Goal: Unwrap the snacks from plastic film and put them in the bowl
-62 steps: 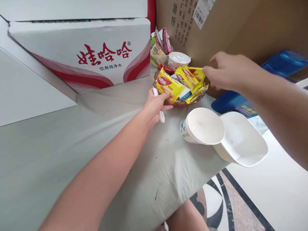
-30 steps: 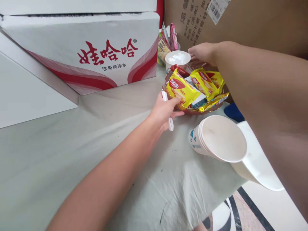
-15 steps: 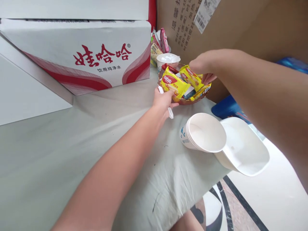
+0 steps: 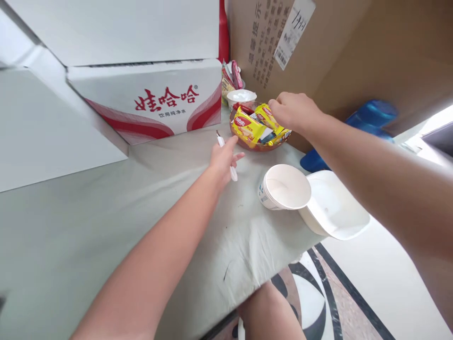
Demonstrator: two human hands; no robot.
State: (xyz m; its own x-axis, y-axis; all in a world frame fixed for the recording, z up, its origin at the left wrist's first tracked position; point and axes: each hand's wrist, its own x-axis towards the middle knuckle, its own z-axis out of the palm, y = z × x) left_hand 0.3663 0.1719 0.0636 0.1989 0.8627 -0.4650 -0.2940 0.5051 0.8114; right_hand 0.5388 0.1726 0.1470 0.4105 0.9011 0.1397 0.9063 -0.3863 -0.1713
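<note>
A brown, see-through basket [image 4: 255, 146] stands on the cloth-covered table, full of packaged snacks, among them yellow Nabati wafer packets [image 4: 247, 126]. My right hand [image 4: 290, 109] is closed at the basket's back right rim, with its fingertips largely hidden. Just in front of the basket's left side is my left hand [image 4: 223, 159], closed around a slim white-handled tool [image 4: 233, 174] with a thin dark tip pointing up. Two of its fingers stretch towards the basket, apart from it as far as I can see. Nearer me, stacked white paper cups [image 4: 287, 186] lean beside a white plastic tub [image 4: 336, 208].
White-and-red water cartons [image 4: 155, 104] line the back left. Behind the basket are a white cup [image 4: 241, 97] and more snack packets [image 4: 231, 78]. A large brown cardboard box [image 4: 262, 47] rises at the back right, near a blue object [image 4: 313, 161]. The table edge [image 4: 283, 274] drops to a patterned floor.
My left hand has drawn back left from the basket's front rim, still holding the white tool. My right hand stays at the basket's rim. The camera view has shifted.
</note>
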